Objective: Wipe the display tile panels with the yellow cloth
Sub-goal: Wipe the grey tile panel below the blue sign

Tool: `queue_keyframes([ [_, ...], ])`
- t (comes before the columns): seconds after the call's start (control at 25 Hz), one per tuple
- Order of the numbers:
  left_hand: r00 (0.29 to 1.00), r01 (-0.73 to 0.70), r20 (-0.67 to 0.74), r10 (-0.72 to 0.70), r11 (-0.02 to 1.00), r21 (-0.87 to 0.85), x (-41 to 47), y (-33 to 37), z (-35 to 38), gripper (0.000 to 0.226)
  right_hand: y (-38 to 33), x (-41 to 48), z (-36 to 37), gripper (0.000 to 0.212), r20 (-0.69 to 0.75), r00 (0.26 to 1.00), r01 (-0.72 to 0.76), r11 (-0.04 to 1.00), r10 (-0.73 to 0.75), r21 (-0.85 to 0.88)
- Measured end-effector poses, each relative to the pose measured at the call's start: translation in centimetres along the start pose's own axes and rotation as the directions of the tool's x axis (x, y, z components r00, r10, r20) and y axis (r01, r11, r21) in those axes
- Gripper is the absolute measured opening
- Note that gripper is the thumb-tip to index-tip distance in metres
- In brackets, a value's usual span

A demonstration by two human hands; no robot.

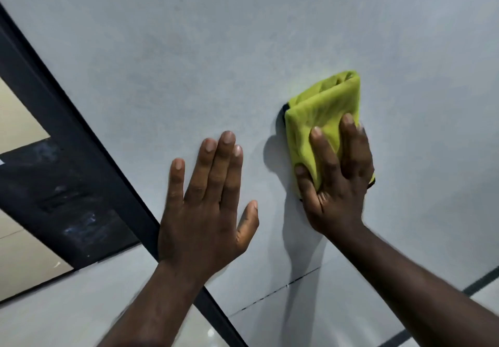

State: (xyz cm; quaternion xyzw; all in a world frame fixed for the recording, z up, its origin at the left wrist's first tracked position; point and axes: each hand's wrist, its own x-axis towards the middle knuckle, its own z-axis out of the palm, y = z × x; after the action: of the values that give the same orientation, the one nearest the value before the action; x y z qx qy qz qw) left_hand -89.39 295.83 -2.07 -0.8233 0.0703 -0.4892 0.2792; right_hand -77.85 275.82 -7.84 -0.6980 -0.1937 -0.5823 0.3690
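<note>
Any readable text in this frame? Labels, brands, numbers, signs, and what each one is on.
None readable.
Grey tile panel: plain surface, no print or label.
Yellow cloth: no tag or logo in view.
Black frame: only pale smudges, not letters.
Dashed dark line low on the panel: marks only, no characters.

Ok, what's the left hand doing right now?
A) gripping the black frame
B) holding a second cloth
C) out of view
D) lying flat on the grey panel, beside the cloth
D: the left hand lies with straight fingers on the grey tile panel, apart from the yellow cloth under the right hand.
</note>
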Motion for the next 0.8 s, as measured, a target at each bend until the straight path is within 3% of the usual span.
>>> queue_keyframes([
  [0.04,1.0,-0.008,-0.005,0.008,1.0,0.004,-0.2,0.1,0.1,0.088,1.3,-1.2,-0.7,0.057,0.026,1.0,0.004,1.0,-0.004,0.0],
  [0.08,1.0,-0.01,-0.011,0.01,1.0,0.014,-0.3,0.3,0.1,0.087,2.1,-1.3,-1.0,0.058,0.008,0.993,-0.118,0.993,0.117,0.018],
  [0.12,1.0,-0.008,-0.018,0.008,1.0,0.022,-0.3,0.4,0.1,0.087,2.0,-0.5,-0.9,0.06,-0.037,0.945,-0.321,0.945,0.324,0.069],
  [0.16,1.0,-0.005,-0.023,0.005,1.0,0.019,-0.1,0.5,0.0,0.087,1.2,1.0,-0.6,0.061,-0.064,0.851,-0.508,0.849,0.521,0.146],
  [0.2,1.0,-0.007,-0.023,0.007,1.0,0.012,-0.1,0.3,0.0,0.087,0.1,2.2,-0.2,0.061,-0.083,0.796,-0.581,0.795,0.6,0.176],
  [0.24,1.0,-0.015,-0.021,0.015,1.0,0.011,-0.2,0.2,0.1,0.086,-1.0,2.3,0.0,0.06,-0.091,0.836,-0.524,0.836,0.542,0.162],
  [0.32,0.999,-0.05,-0.02,0.051,0.999,0.009,-0.7,0.2,0.4,0.085,-1.5,-1.2,0.4,0.059,-0.038,0.974,-0.222,0.973,0.224,0.066],
  [0.36,0.997,-0.078,-0.018,0.078,0.997,0.0,-1.1,0.4,0.5,0.085,-1.5,-3.6,0.4,0.059,0.008,0.981,-0.192,0.98,0.192,0.047],
  [0.4,0.994,-0.106,-0.016,0.105,0.994,-0.005,-1.4,0.7,0.5,0.085,-1.0,-5.5,0.2,0.059,0.014,0.958,-0.288,0.956,0.288,0.055],
  [0.44,0.991,-0.132,-0.013,0.132,0.991,0.001,-1.8,1.0,0.6,0.085,-0.7,-6.2,0.1,0.059,-0.033,0.863,-0.499,0.86,0.504,0.108],
  [0.48,0.987,-0.158,-0.01,0.159,0.987,0.016,-1.8,0.8,0.7,0.085,-0.6,-5.3,0.4,0.059,-0.062,0.684,-0.705,0.68,0.727,0.202],
  [0.52,0.985,-0.172,-0.001,0.172,0.985,0.025,-1.6,0.6,0.7,0.085,-0.6,-3.7,0.4,0.06,-0.042,0.539,-0.802,0.528,0.841,0.278],
  [0.56,0.983,-0.181,0.009,0.181,0.983,0.007,-1.5,0.4,0.7,0.085,-0.9,-2.2,0.4,0.06,-0.039,0.531,-0.813,0.522,0.846,0.257],
  [0.64,0.977,-0.211,0.028,0.213,0.976,-0.058,-1.6,0.3,0.5,0.087,-2.7,-2.2,0.1,0.062,-0.038,0.754,-0.644,0.75,0.655,0.151],
  [0.68,0.973,-0.227,0.029,0.23,0.971,-0.075,-1.8,0.3,0.6,0.088,-3.2,-4.0,0.3,0.063,-0.021,0.833,-0.548,0.829,0.553,0.113],
  [0.72,0.97,-0.24,0.027,0.243,0.967,-0.089,-1.9,0.3,0.6,0.09,-3.6,-6.1,0.4,0.063,0.012,0.848,-0.529,0.843,0.531,0.101],
  [0.76,0.966,-0.253,0.032,0.257,0.962,-0.108,-1.9,0.2,0.6,0.092,-3.7,-8.1,0.3,0.064,0.024,0.793,-0.608,0.787,0.609,0.102],
  [0.8,0.959,-0.274,0.036,0.28,0.954,-0.125,-1.9,0.1,0.6,0.094,-4.0,-9.4,0.2,0.064,0.019,0.643,-0.761,0.636,0.766,0.128],
])
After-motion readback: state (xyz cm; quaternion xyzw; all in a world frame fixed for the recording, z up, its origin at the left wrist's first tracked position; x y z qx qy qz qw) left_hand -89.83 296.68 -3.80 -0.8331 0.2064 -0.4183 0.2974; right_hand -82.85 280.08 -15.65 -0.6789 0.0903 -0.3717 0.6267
